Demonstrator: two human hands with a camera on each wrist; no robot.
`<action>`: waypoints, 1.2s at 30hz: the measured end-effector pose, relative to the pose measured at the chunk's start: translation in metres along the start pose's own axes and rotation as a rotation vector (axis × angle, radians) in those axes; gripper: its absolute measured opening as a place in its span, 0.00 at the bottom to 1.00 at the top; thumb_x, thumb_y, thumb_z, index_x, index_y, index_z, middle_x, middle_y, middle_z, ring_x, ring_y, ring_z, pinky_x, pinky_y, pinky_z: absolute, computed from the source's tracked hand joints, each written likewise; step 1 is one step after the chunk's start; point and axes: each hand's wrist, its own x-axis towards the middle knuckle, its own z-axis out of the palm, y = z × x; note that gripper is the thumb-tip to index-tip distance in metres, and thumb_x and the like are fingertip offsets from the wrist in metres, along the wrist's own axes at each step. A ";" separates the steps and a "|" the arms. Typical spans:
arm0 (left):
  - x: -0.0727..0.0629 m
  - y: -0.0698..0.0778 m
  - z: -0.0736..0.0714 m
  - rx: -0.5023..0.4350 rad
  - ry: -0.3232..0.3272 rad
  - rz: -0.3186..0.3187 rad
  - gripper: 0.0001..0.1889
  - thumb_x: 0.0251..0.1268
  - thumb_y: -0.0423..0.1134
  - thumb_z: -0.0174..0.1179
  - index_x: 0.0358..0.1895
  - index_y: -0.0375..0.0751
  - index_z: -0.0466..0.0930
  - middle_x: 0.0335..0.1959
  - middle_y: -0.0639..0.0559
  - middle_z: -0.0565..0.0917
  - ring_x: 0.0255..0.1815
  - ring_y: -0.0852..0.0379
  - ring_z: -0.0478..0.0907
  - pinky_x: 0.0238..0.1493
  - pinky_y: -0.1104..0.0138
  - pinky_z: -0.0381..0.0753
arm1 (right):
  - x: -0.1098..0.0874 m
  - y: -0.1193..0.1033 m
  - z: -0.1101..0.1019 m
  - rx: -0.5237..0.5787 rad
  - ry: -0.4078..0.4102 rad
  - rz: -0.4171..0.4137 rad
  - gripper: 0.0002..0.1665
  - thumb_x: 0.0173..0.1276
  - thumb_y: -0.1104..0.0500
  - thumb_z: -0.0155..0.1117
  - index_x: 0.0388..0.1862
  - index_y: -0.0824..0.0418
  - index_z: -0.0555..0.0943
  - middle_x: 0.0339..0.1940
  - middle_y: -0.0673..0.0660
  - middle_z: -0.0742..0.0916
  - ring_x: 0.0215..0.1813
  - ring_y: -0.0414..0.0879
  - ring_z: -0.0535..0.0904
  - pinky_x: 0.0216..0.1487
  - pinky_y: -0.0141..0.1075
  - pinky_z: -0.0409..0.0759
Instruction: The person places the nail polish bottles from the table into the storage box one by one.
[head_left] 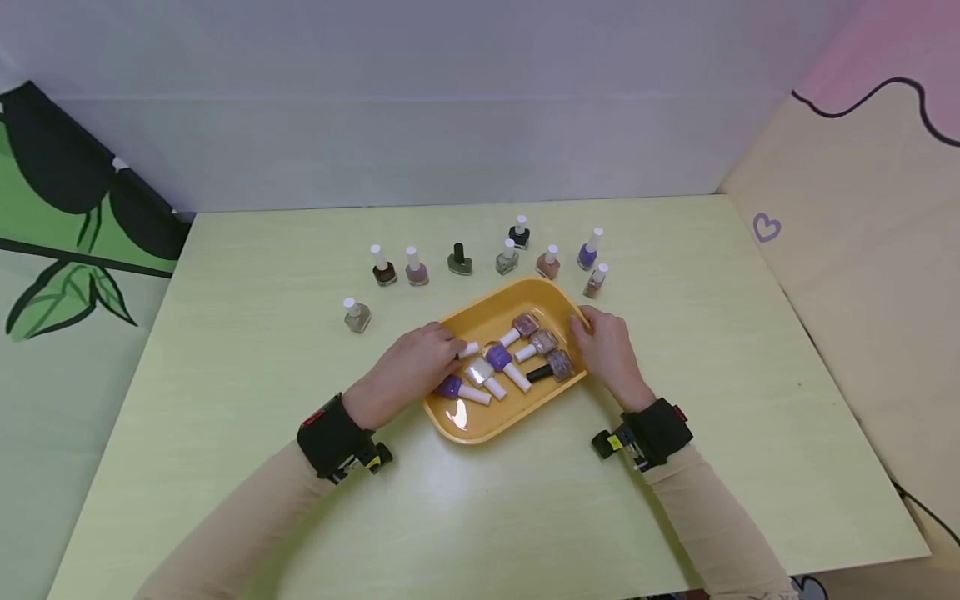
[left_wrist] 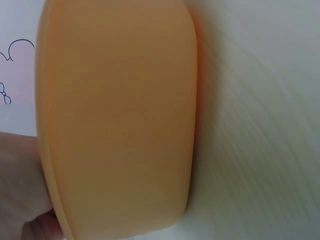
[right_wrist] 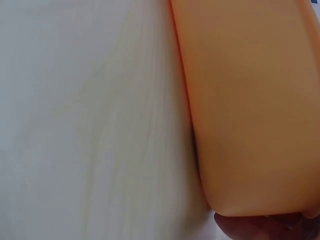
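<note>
A yellow plastic tray (head_left: 480,429) lies slantwise on the table with several nail polish bottles in it, among them a purple one (head_left: 498,357) and a glittery one with a black cap (head_left: 559,365). My left hand (head_left: 420,358) reaches over the tray's left end, its fingers at a white-capped nail polish bottle (head_left: 469,350) that they pinch; the hand hides most of that bottle. My right hand (head_left: 609,350) grips the tray's right end by the rim. In the left wrist view the tray's outer wall (left_wrist: 120,120) hides much of the left hand (left_wrist: 22,185). The right wrist view shows right-hand fingers (right_wrist: 260,227) under the tray's end.
Behind the tray several nail polish bottles stand upright in a loose row, including a dark one with a black cap (head_left: 460,261) and a purple one (head_left: 588,252). A clear-beige bottle (head_left: 357,317) stands apart at the left. A pale wall (head_left: 450,150) rises behind the table (head_left: 247,350).
</note>
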 end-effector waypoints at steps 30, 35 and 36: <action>-0.011 0.001 -0.007 -0.009 0.213 -0.019 0.15 0.70 0.42 0.68 0.52 0.36 0.88 0.49 0.45 0.88 0.50 0.48 0.84 0.57 0.57 0.85 | 0.000 0.000 0.001 0.010 -0.003 0.017 0.19 0.83 0.59 0.54 0.60 0.71 0.82 0.38 0.64 0.86 0.33 0.51 0.77 0.30 0.33 0.69; -0.020 -0.010 -0.007 -0.035 0.458 0.025 0.14 0.66 0.38 0.71 0.51 0.36 0.87 0.52 0.42 0.87 0.53 0.45 0.84 0.56 0.54 0.84 | 0.000 0.001 0.001 0.003 0.003 0.010 0.19 0.83 0.59 0.54 0.60 0.71 0.82 0.41 0.66 0.87 0.36 0.53 0.77 0.34 0.36 0.70; -0.022 -0.013 -0.006 -0.037 0.506 0.027 0.14 0.65 0.37 0.71 0.51 0.36 0.87 0.52 0.41 0.87 0.52 0.44 0.84 0.56 0.53 0.85 | 0.000 0.001 0.001 0.002 0.004 0.008 0.19 0.83 0.59 0.54 0.60 0.71 0.82 0.42 0.66 0.87 0.36 0.53 0.78 0.35 0.37 0.70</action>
